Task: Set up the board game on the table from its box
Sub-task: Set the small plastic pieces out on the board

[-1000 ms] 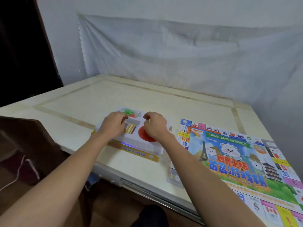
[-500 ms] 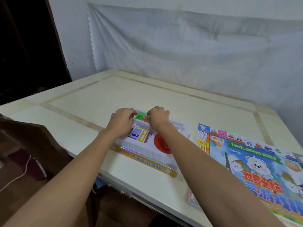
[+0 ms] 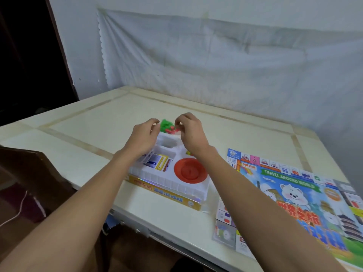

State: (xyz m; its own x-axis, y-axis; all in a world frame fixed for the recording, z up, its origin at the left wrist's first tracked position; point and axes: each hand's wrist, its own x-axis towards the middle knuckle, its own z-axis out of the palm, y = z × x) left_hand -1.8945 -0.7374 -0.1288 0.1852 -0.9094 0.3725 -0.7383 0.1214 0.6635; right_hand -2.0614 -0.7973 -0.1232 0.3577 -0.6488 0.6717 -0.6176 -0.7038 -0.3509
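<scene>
Against a wall hung with pale cloth, our table (image 3: 98, 134) already carries the unfolded game board (image 3: 294, 203) at the right, while the box (image 3: 167, 191) just beside it keeps its cards (image 3: 157, 162) and red dish (image 3: 190, 170) in the white tray (image 3: 169, 179). We judge the setup barely half done: both arms reach forward, and our left hand (image 3: 144, 137) and right hand (image 3: 191, 132), fingers curled, seem to pinch a bag of green and red pieces (image 3: 168, 126) above the tray's far end.

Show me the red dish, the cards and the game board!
red dish (image 3: 190, 171), head view, centre of the dish.
cards (image 3: 156, 163), head view, top card of the stack in the tray.
game board (image 3: 294, 195), head view, the bear picture in the middle.
</scene>
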